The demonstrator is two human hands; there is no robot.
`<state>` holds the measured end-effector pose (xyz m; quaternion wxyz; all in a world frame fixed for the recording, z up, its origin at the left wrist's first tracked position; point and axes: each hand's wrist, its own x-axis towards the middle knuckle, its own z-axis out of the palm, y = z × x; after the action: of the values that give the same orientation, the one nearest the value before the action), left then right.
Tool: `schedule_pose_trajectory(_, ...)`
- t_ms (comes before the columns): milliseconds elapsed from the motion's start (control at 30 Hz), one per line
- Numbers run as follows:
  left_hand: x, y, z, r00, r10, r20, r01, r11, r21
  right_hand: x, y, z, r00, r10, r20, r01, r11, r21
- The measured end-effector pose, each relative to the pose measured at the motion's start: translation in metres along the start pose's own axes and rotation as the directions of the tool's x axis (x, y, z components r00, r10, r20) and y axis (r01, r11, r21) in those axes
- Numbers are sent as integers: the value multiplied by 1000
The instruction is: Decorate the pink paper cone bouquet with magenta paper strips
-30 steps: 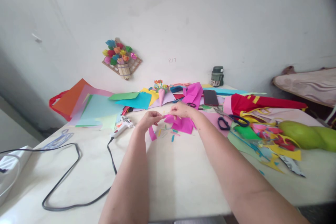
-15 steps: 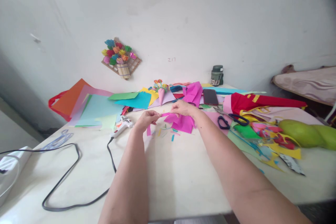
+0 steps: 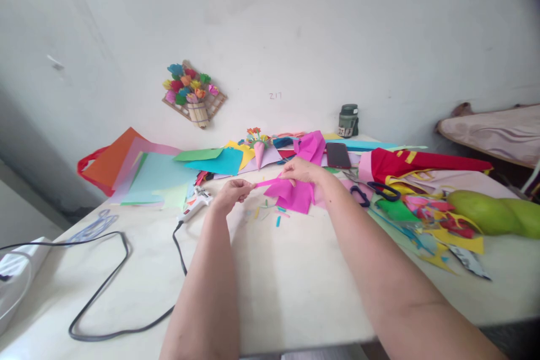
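Note:
Both hands are raised a little over the middle of the table, pinching the ends of a thin pink paper strip (image 3: pixel 268 183) stretched between them. My left hand (image 3: pixel 233 190) pinches the strip's left end with its fingers closed. My right hand (image 3: pixel 302 171) pinches the right end, just above a sheet of magenta paper (image 3: pixel 295 197) lying on the table. Small coloured paper bits (image 3: pixel 270 215) are scattered below the hands. A white glue gun (image 3: pixel 196 202) lies just left of my left hand.
Black scissors (image 3: pixel 375 193) lie right of my right hand beside a heap of coloured scraps (image 3: pixel 439 225) and a green object (image 3: pixel 489 214). Coloured paper sheets (image 3: pixel 169 171), a phone (image 3: pixel 338 155) and a dark jar (image 3: pixel 349 121) sit at the back. A black cable (image 3: pixel 122 275) loops at left.
The hands have drawn apart and lifted slightly. The pink strip, which hung down from my left hand a second ago, is now stretched out straight between both hands.

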<state>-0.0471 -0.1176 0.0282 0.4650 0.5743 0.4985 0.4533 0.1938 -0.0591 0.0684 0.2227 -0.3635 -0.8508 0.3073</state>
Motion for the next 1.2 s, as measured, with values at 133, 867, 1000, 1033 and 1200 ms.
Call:
schedule_pose_trajectory(133, -1, -2, -4, 1000, -22, -2, 22, 999, -38, -3, 5, -4, 1000, -13, -8, 13, 1000, -11)
schedule_pose_trajectory(867, -5, -5, -16, 980, -13, -200, -19, 987, -159, -3, 17, -6, 999, 12, -52, -11, 999, 32)
schedule_pose_trajectory(1000, 1, -7, -16, 951, 14, -309, -25, 999, -33, -1, 15, -4, 997, -11, -78, 13, 999, 34)
schedule_pose_trajectory(1033, 3, -7, -16, 939, 27, -342, -26, 1000, 7, -1, 14, -4, 997, -14, -82, 16, 999, 28)
schedule_pose_trajectory(1200, 8, -11, -17, 897, 46, -440, -7, 996, 90, -1, 10, -3, 995, -28, -100, 29, 1000, 8)
